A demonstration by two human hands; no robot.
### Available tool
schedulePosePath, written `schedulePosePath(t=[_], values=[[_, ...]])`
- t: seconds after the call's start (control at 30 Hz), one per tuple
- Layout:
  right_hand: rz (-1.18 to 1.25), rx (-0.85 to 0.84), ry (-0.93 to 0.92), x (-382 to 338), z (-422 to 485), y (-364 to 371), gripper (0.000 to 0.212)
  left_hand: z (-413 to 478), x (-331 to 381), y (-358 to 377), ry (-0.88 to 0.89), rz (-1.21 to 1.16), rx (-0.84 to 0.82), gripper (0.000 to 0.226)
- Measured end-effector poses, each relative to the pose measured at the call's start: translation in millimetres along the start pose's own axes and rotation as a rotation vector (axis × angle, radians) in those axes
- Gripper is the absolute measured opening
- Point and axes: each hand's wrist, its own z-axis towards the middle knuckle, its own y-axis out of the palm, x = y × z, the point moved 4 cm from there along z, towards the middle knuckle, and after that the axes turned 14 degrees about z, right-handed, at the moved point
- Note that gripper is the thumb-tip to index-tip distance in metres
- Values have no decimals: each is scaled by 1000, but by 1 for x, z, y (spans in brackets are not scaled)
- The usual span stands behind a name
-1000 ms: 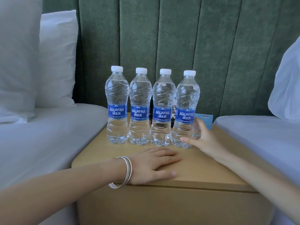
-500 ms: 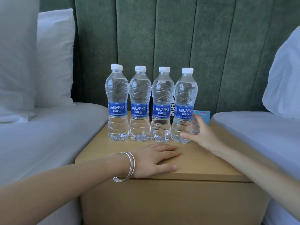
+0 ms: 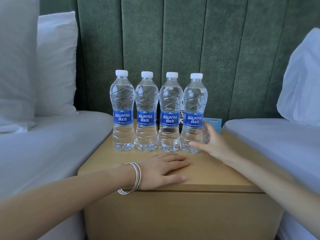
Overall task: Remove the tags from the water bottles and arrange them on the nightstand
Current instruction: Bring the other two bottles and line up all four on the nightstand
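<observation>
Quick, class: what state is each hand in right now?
Left hand: open, flat on the nightstand.
Right hand: open, fingers straight beside the rightmost bottle; contact cannot be told.

Row on nightstand (image 3: pixel 216 174) top, counted from its left edge: 1st bottle (image 3: pixel 123 94), 2nd bottle (image 3: pixel 146 96), 3rd bottle (image 3: pixel 170 96), 4th bottle (image 3: pixel 195 97). Each has a blue label (image 3: pixel 123 119) w/ white "AQUAFINA" over "纯水乐". Fine print along label bottoms is too small to read. At nightstand's back right: blue card (image 3: pixel 215 123), red txt near its top, not legible.
</observation>
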Motion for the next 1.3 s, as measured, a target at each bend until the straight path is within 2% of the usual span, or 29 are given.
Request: schedulePosePath(t=[0.13,0.23,0.37,0.43,0.53,0.63,0.77,1.0,1.3], values=[[0,1,-2,0,1,0,85,-2,1,-7,-22,45,36,56],[-47,-8,-16,-3,-2,0,87,-12,3,-18,-38,178,143,46],[-44,-11,-90,-8,-8,-3,95,-40,-7,-33,8,494,504,42],[-29,62,-137,-16,-10,-8,102,-56,-31,-42,-139,655,657,46],[-15,165,-215,-28,-9,-8,99,-73,-68,-59,-414,737,765,66],[-49,212,-281,-37,0,-2,93,-76,-91,-73,-685,614,820,75],[2,231,-292,-37,9,10,87,-69,-108,-78,-882,310,798,81],[-2,294,-309,-36,12,14,84,-60,-118,-62,-796,-83,802,88],[-60,303,-319,-36,9,15,85,-58,-112,-60,-728,-177,827,98]])
